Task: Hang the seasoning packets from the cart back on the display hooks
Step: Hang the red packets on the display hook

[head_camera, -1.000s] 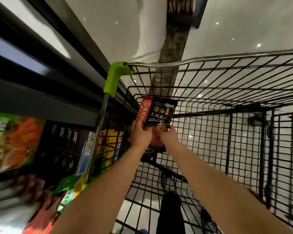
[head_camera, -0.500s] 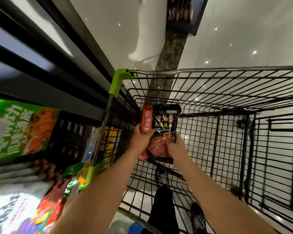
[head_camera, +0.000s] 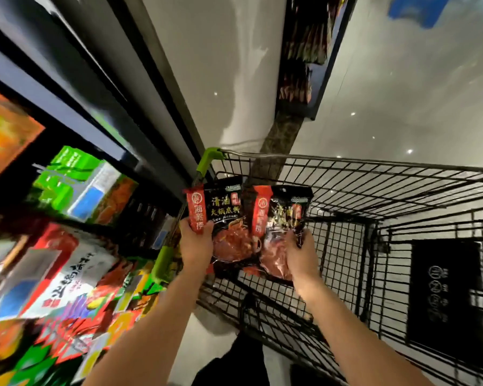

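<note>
Hands of a person reach forward from the bottom of the head view, each one holding 1 packet above the black wire shopping cart with bright green corner caps. The left hand grips the lower left part of a black and red seasoning packet with yellow characters; its thumb lies on the red strip at the packet's left edge, and the other fingers are hidden behind it. The right hand grips a second black and red seasoning packet, glossy with reflections, at its lower right part, with fingertips curled over the right edge. The 2 packets stand upright side by side, their inner edges touching or slightly overlapping, I cannot tell which. Both are raised near the cart's front left corner, in front of its rim. The 2 hands are apart, with the packets between them.

On the left stands a display shelf with colourful food packages in green, orange, red and white, strongly blurred, so the print on them cannot be read and no hook can be made out. A dark flat panel with pale markings sits at the cart's right side. Pale glossy floor with small light reflections spreads beyond the cart, and a dark rack of goods stands at the top.
</note>
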Demonstrator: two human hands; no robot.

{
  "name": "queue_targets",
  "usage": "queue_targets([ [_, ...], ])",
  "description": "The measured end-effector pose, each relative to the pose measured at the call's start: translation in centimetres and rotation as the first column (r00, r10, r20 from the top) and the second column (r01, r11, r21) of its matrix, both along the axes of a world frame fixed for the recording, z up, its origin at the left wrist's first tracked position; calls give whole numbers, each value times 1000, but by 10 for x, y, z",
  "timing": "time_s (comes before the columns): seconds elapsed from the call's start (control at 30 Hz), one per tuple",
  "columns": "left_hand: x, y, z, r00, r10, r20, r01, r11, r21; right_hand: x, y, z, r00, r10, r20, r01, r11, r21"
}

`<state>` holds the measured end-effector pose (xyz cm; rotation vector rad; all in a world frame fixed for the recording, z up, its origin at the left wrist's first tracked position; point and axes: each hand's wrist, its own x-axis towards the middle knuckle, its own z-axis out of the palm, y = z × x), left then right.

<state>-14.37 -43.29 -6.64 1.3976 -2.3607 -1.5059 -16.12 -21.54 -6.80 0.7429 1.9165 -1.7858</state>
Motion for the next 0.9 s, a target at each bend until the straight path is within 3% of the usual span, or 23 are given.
queue_targets([
  [0.23,79,18,102,984,130,-121,-161,940,-299,41,37,81,967,218,-135,-224,974,-32],
  [0.47,205,77,156,860,303,-411,-307,950,58,119,27,154,870,491,-44,-488,844,-224],
  [0.67,333,110,193,795,383,-470,-437,900,-6,212,8,194,702,680,-209,-712,667,-222],
  [0.8,412,117,218,724,474,-501,-560,828,-26,272,-6,224,604,710,-362,-795,569,-209],
  [0.9,470,121,228,645,547,-533,-640,768,13,325,-26,243,460,775,-433,-887,414,-201],
])
